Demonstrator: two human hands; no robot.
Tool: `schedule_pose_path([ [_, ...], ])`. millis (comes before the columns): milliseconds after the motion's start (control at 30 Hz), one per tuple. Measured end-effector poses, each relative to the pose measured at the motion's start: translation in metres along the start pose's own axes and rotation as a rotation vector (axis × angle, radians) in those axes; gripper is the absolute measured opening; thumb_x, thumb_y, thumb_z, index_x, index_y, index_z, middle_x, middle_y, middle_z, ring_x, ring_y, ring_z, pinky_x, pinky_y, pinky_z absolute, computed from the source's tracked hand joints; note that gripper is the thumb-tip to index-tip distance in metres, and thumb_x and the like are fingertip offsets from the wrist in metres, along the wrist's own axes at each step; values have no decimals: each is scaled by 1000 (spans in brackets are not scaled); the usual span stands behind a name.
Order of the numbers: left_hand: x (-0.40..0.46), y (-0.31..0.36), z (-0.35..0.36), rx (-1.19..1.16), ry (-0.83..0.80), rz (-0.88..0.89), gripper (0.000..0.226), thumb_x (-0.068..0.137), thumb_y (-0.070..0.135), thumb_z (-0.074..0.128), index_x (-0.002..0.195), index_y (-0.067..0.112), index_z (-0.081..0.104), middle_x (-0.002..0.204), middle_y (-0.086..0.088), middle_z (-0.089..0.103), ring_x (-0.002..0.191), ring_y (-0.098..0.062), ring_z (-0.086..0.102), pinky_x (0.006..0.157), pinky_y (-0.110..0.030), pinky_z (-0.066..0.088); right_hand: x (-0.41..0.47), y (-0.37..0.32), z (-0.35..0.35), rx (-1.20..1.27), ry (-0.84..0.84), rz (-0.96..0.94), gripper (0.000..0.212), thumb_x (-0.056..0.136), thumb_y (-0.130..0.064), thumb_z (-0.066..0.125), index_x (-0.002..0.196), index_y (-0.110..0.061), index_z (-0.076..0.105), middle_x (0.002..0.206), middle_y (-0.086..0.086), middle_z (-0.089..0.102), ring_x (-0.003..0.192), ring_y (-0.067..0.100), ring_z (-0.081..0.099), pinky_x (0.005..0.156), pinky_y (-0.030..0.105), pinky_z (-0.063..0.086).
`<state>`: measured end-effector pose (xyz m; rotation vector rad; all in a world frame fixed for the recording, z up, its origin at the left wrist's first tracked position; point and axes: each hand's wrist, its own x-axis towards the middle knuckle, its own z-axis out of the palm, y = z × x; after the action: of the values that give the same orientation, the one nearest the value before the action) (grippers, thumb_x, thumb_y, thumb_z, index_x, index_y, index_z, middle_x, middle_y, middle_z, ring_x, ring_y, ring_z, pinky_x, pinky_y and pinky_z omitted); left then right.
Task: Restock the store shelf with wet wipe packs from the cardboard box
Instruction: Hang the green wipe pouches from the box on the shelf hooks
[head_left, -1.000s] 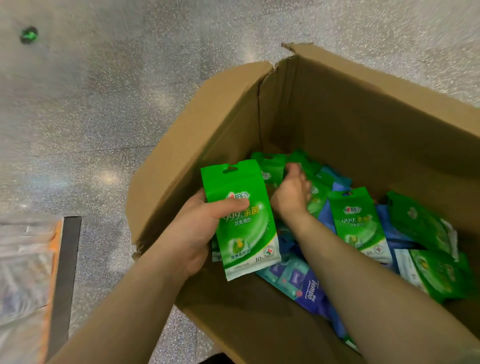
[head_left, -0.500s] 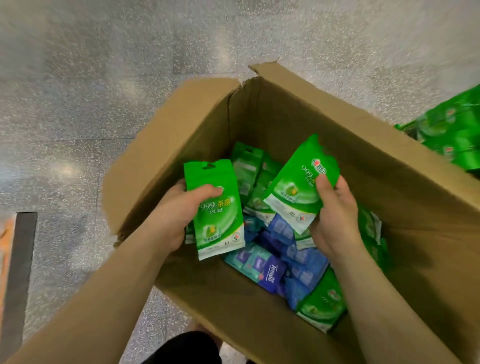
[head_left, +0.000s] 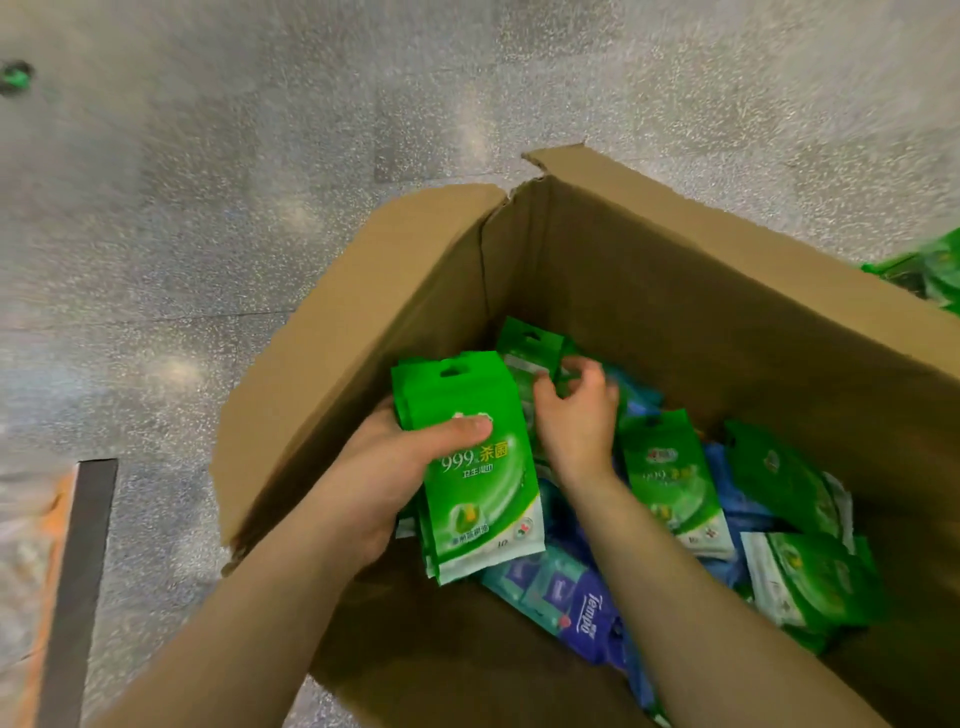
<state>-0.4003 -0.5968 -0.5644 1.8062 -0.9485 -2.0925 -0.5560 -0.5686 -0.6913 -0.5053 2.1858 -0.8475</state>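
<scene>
The cardboard box (head_left: 675, 291) stands open on the floor (head_left: 208, 208), its walls plain brown corrugated board, one corner torn at the top edge; a flap leans outward on the left. Inside lies a loose heap of flat, glossy plastic packs: green wet wipe packs (head_left: 670, 478) with a punched hanging slot at the top and a white band along the bottom, mixed with blue and purple packs (head_left: 582, 608), one printed "Tempo".

The left hand (head_left: 379, 483) holds a stack of green packs (head_left: 472, 467) upright over the box's near-left corner; the grip is closed round the stack, thumb pressed across the front pack, fingers behind. The right hand (head_left: 576, 415) reaches deeper into the box, fingers curled and pinching the edge of another green pack (head_left: 527, 348) that stands against the far wall; this part is motion-blurred, so the exact hold is not sharp.

The floor is grey speckled stone with a polished sheen and faint tile seams; a dark strip (head_left: 78, 587) with an orange edge lies at the lower left; more green packaging (head_left: 930, 275) shows blurred beyond the box at the right edge; a small green object (head_left: 15, 75) sits on the floor at far upper left.
</scene>
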Motion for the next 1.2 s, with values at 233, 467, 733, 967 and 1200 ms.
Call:
schedule_pose_path([
  [233,5,-5,-6,35,-17,-10,60,67,19,84,122,21,61,105,-5,75,95,-24,73,91,-44,55,40,-10,70,-417,-257,136,73,103,-36,50,162,-24,9,163,24,11,149,41,14,118,54,18],
  [467,-8,-3,-7,30,-27,-39,78,56,24,86,128,20,56,103,-2,76,91,-21,74,84,-37,55,-4,-10,-46,788,-375,476,56,79,-7,61,135,-4,54,125,30,66,112,47,67,92,63,55],
  [733,-34,0,12,-55,-96,-7,82,61,54,78,131,21,53,111,0,74,101,-20,71,92,-42,53,-97,-42,-124,503,-562,26,35,87,-36,69,120,-24,67,111,6,77,99,25,75,90,50,60],
  [967,-38,-6,10,-105,-116,123,71,60,24,82,126,15,57,108,-3,74,95,-19,72,68,-24,58,-104,-44,-86,413,-623,-83,35,98,-63,37,129,-59,52,119,-18,53,109,-12,56,95,20,50],
  [1200,-24,-2,-8,-61,-81,125,73,55,20,78,125,16,57,103,-2,76,90,-20,74,70,-31,56,-22,43,-11,-228,-14,332,80,85,-55,70,139,-2,46,138,25,49,129,42,47,107,45,41],
])
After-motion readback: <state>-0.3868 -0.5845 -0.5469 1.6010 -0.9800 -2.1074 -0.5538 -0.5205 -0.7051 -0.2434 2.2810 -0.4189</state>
